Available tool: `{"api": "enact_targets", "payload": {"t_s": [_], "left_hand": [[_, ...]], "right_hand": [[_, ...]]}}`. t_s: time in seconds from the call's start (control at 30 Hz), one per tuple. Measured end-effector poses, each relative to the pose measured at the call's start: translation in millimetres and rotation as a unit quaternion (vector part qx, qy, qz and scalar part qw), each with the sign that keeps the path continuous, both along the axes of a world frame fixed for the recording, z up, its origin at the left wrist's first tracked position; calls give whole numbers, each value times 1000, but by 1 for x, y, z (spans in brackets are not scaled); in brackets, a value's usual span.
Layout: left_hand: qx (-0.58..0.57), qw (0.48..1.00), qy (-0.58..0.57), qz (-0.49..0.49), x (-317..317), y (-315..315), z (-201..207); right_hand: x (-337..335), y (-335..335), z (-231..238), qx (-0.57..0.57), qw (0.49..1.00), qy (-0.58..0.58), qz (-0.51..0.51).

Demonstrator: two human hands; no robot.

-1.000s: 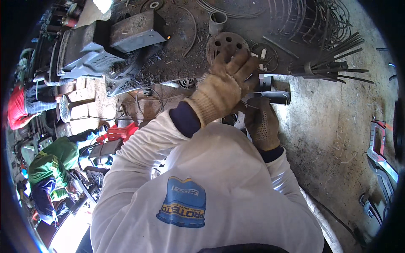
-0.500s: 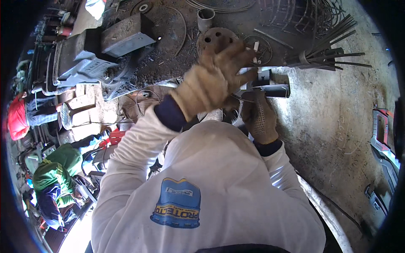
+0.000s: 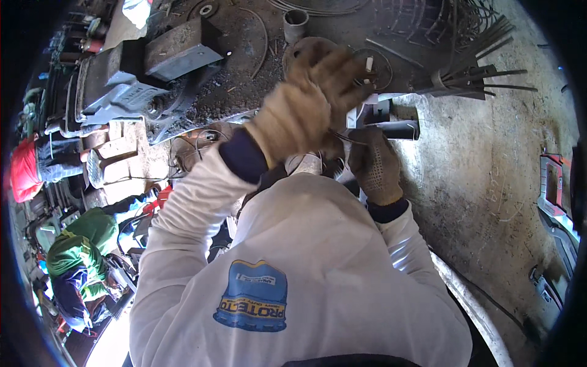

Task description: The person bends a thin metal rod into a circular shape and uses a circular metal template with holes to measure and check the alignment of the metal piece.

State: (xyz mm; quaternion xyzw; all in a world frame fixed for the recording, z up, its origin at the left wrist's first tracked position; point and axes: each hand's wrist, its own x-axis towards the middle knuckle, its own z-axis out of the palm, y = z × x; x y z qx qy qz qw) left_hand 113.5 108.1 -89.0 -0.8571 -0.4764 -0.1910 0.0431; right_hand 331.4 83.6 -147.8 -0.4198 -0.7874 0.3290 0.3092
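Note:
My left hand [image 3: 312, 101], in a tan work glove, stretches across the bench edge with its fingers spread. It partly covers a round metal plate with holes [image 3: 309, 49], and its lower part is blurred. Closer to my body, my right hand [image 3: 374, 165], in a dotted grey-brown glove, is closed. A thin, slightly curved metal wire [image 3: 347, 139] runs from its fingers toward the underside of my left hand; where that end stops is hidden. Just beyond my right hand lies a dark metal tube [image 3: 400, 130].
On the dark workbench [image 3: 244, 92] stand a large vise [image 3: 122, 85], a short upright pipe [image 3: 296, 26] and a wire ring [image 3: 380, 70]. A bundle of rods [image 3: 471, 79] juts past its right end. Other people work at left, one in green [image 3: 85, 241]. A red-and-grey tool [image 3: 553, 186] lies far right.
My left hand has shifted slightly and its fingers have tilted a little to the right. The right hand stays nearly in place with the wire.

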Motion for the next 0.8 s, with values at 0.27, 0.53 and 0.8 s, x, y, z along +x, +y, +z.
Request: {"api": "enact_targets", "payload": {"t_s": [0.27, 0.53, 0.8], "left_hand": [[-123, 984, 128, -17, -10, 22, -3], [-110, 991, 67, -30, -11, 21, -2], [-88, 996, -10, -10, -6, 18, -2]], "right_hand": [[0, -7, -15, -181, 975, 124, -47], [-30, 14, -14, -225, 729, 600, -241], [-51, 35, -10, -211, 755, 566, -253]]}}
